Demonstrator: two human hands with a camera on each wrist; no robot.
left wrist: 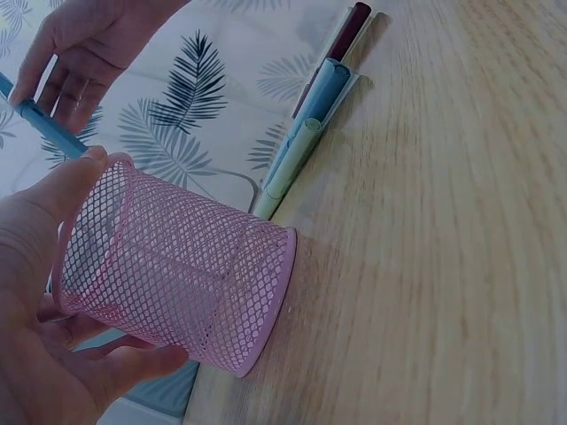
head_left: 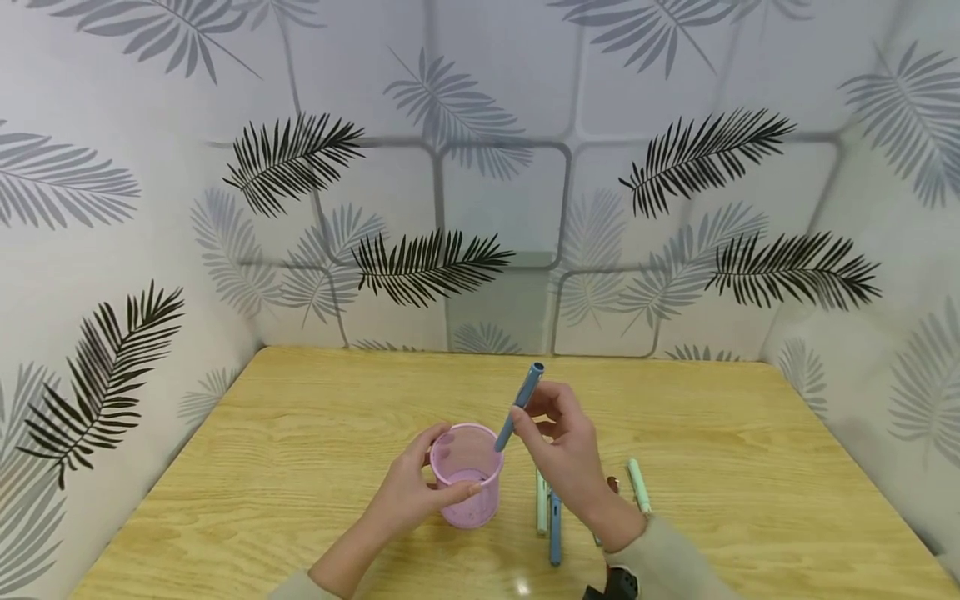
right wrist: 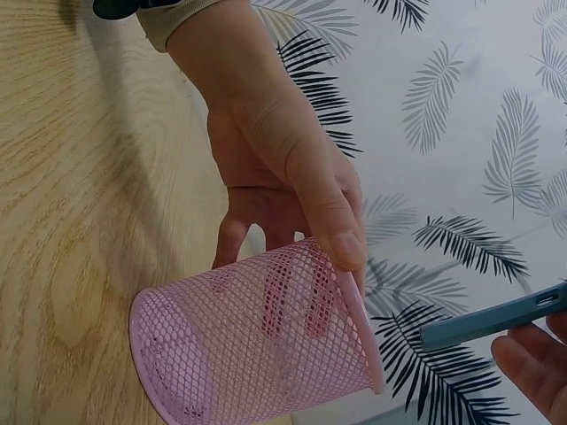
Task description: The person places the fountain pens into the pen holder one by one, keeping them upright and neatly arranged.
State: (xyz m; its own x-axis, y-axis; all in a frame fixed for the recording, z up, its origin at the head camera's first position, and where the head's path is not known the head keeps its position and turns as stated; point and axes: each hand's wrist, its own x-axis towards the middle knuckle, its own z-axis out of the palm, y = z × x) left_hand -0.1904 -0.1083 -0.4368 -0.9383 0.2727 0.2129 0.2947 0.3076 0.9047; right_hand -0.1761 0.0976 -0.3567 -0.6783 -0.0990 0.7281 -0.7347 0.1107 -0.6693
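Pink wire mesh makes up the pen cup (head_left: 467,477), and we take it as our landmark: it stands on the wooden tabletop (head_left: 315,433), near the front edge. Our left hand (head_left: 411,492) curls round the cup's side, thumb at the rim, steadying it. Our right hand (head_left: 564,446), just right of the cup, pinches a blue pen (head_left: 518,406) in its fingertips, tilted, with the lower tip over the cup's open mouth.

We judge the pen light, stiff and smooth, so a pinch near the middle of the barrel should guide it well. The cup looks light and springy enough to tip, hence a hold on its wall.

Counting: one cup, one pen in hand. Right of the cup, on the tabletop, lie more pens (left wrist: 306,142): we make out a pale green one, a blue one, a dark red one and a mint one (head_left: 638,486) further right, four in all, though the right hand may hide others.
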